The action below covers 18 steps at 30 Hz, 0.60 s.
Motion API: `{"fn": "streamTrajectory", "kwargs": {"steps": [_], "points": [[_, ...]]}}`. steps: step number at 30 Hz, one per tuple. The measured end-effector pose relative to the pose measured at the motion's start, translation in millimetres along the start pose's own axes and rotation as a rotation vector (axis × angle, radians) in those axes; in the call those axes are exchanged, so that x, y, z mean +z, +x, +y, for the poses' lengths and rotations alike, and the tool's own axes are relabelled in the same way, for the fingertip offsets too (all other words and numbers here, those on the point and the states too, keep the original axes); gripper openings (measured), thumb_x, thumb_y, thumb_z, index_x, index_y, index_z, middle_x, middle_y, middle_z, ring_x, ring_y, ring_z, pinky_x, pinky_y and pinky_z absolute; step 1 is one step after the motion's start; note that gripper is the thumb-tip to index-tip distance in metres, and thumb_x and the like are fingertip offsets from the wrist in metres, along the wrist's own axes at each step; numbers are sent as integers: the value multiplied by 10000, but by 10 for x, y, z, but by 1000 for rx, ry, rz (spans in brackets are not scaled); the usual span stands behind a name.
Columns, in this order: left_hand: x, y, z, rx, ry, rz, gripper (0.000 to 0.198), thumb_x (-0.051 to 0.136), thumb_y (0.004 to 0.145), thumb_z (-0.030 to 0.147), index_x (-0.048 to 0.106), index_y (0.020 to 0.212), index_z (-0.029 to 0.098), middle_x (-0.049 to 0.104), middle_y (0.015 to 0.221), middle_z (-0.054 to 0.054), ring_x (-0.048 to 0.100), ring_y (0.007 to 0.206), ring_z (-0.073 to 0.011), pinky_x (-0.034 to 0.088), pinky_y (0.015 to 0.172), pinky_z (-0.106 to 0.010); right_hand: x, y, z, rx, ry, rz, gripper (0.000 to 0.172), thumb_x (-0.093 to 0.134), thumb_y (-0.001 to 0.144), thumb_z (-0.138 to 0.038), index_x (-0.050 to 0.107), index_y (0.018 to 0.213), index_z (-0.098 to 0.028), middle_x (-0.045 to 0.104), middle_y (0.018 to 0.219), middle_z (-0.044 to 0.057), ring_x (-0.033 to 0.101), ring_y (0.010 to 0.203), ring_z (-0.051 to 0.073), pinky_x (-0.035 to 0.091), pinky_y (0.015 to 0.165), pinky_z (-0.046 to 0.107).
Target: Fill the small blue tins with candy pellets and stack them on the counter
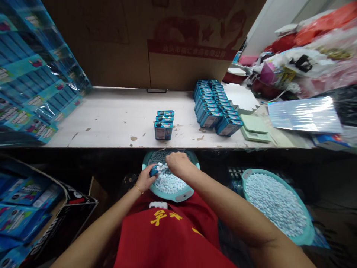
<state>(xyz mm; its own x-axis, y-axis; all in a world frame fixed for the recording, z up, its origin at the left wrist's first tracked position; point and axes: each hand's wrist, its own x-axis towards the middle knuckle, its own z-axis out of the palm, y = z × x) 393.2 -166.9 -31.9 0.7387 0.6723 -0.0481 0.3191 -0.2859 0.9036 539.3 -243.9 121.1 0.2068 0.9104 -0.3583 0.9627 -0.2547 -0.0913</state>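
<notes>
My left hand is closed round a small blue tin heaped with pale blue-white candies, held over a teal basin of the same candies on my lap. My right hand is bunched just right of the tin, fingers pinched over its mouth; what they hold is hidden. Three filled blue tins stand in a short row at the table's front edge, straight ahead.
Two long rows of blue tins stand at the right of the white table, beside a green scale. A second teal basin of candies sits lower right. Wrapped blue packs pile left; a carton lower left.
</notes>
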Motion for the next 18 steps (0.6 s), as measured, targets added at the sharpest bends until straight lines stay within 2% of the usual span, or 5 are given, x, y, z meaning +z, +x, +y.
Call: {"fn": "streamTrajectory", "kwargs": {"steps": [5, 10, 14, 16, 18], "points": [[15, 12, -35, 13, -52, 0, 440, 566, 601, 190, 540, 1039, 178, 598, 984, -44, 534, 940, -209, 377, 888, -352, -6, -60, 5, -20, 12, 31, 241, 422, 794, -148, 622, 926, -128, 632, 877, 148, 583, 842, 202, 398, 751, 307], [-21, 14, -61, 7, -67, 27, 439, 566, 609, 193, 534, 1046, 171, 597, 988, -48, 538, 936, -201, 377, 884, -337, 202, -233, 459, 50, 83, 50, 275, 384, 800, -166, 627, 914, -227, 616, 932, 68, 554, 879, 178, 372, 737, 260], [-138, -29, -15, -5, -98, 53, 431, 576, 640, 256, 522, 1057, 162, 594, 997, -55, 542, 927, -190, 387, 869, -317, 756, -155, 789, 176, 228, 46, 309, 372, 797, -163, 615, 959, -263, 606, 970, 33, 531, 926, 149, 360, 736, 211], [-211, -61, 15, -21, -103, 74, 435, 590, 637, 285, 527, 1048, 158, 599, 986, -56, 547, 911, -188, 392, 865, -319, 1114, -16, 766, 275, 264, 14, 332, 361, 781, -111, 619, 952, -231, 604, 974, 63, 534, 927, 162, 365, 745, 229], [-277, -95, 33, -38, -104, 103, 447, 608, 623, 305, 533, 1037, 154, 605, 972, -57, 554, 892, -189, 399, 858, -323, 1445, 133, 616, 318, 284, -1, 339, 336, 782, -89, 621, 947, -170, 595, 991, 120, 546, 910, 190, 382, 733, 266]]}}
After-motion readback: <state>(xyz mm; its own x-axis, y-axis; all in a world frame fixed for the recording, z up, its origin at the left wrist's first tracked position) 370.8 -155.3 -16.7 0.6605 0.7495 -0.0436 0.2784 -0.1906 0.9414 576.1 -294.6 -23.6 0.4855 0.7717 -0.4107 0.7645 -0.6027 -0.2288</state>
